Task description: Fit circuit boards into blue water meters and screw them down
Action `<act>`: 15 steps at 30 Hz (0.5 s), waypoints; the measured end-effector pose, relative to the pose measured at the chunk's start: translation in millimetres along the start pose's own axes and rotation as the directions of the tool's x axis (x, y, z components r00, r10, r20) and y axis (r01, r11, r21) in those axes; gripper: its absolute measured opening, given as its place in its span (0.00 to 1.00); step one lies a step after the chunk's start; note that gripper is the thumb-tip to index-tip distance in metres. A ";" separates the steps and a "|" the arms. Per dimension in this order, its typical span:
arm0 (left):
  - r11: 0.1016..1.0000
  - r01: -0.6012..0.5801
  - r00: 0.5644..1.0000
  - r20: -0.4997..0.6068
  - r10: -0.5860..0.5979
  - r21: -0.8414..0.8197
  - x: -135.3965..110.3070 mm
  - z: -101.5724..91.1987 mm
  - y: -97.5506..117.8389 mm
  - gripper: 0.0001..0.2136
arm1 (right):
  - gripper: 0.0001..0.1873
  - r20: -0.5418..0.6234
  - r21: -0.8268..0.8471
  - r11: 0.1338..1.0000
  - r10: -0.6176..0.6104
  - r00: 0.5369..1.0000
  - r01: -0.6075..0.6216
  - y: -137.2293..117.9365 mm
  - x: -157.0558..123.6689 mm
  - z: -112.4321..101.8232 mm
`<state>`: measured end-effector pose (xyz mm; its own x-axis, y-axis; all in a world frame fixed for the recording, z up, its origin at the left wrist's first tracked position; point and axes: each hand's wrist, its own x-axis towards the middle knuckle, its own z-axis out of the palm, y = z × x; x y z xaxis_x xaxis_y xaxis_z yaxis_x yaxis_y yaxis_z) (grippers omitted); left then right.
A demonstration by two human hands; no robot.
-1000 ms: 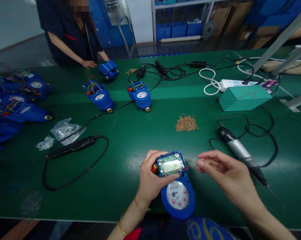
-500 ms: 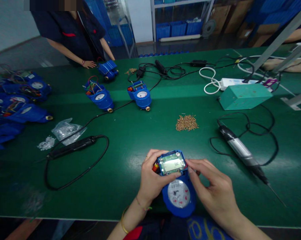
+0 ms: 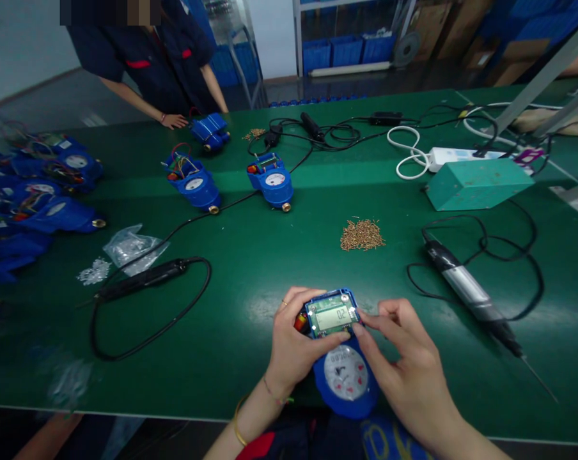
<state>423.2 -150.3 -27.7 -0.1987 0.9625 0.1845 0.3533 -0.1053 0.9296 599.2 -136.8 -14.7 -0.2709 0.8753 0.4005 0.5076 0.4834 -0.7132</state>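
Observation:
A blue water meter [image 3: 345,372] is held near the table's front edge, its round dial facing up. Its open upper housing shows a green circuit board with a lit display [image 3: 334,317] that appears to read 0.2. My left hand [image 3: 293,338] wraps around the housing's left side, thumb across its lower edge, beside a red-and-orange part [image 3: 300,321]. My right hand [image 3: 404,358] is closed at the housing's right edge, with thumb and forefinger pressed against the board's lower right corner. Anything small between those fingertips is hidden.
Brass screws [image 3: 362,235] lie in a heap beyond my hands. An electric screwdriver [image 3: 471,291] lies right, another [image 3: 142,280] left beside a plastic bag [image 3: 133,249]. More blue meters [image 3: 275,182] stand farther back. A co-worker's hand [image 3: 174,121] rests across the table by a teal box's cables.
My right thumb has moved up and left onto the board's corner, and the other right fingers curl more. The display digits look different and clearer. The whole view has shifted slightly.

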 end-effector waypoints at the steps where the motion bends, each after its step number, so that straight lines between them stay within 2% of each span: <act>1: 1.000 -0.002 1.000 -0.001 0.002 0.003 0.0 0.0 -0.4 0.25 | 0.06 0.006 0.024 0.999 0.025 1.000 -0.026 0.0 -0.2 0.3; 4: 1.000 -0.008 1.000 0.006 0.008 0.008 -0.2 0.1 -1.5 0.25 | 0.05 0.030 0.114 0.988 0.102 0.994 -0.104 -0.5 1.2 -0.2; 8: 1.000 -0.003 1.000 0.024 0.003 0.010 -0.7 0.2 -0.6 0.25 | 0.10 0.094 0.168 0.972 0.148 0.985 -0.162 -1.5 7.5 -3.1; 11: 1.000 -0.001 0.999 0.041 0.001 0.012 -0.2 0.2 1.4 0.25 | 0.13 0.108 0.111 0.981 0.147 0.983 -0.159 -2.8 12.7 -3.0; 15: 1.000 -0.005 0.999 0.046 0.004 0.014 1.5 0.6 2.2 0.24 | 0.14 0.042 0.012 0.996 0.093 0.995 -0.094 -6.1 14.5 1.8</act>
<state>424.2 -148.9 -25.6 -0.1553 0.9724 0.1739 0.3675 -0.1065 0.9239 590.8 -127.0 -5.6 -0.2563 0.9163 0.3079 0.5211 0.3992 -0.7543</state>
